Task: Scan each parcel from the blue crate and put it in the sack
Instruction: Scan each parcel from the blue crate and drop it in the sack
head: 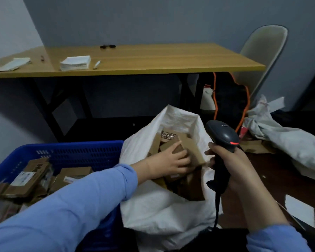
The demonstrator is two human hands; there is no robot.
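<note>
Left hand [171,160] is down in the mouth of the white sack [162,206], thumb on one edge and fingers wrapped over the other side of a brown parcel [193,151]. It's got hold of that box, which sits on top of the other boxes inside. Right hand [231,170] is clenched round the grip of the scanner [224,137], nose pointing up and away, just beside the sack's right rim.

Here's what matters: the blue crate [76,151] sits to the left of the sack, touching it, right under that left forearm. The waiting parcels [35,175] lie flat in there, the long one angled away and to the right. So the left hand is the nearer one, I'd say. It has to let go, then swing back left, while the scanner hand is busy and well apart from the crate.
</note>
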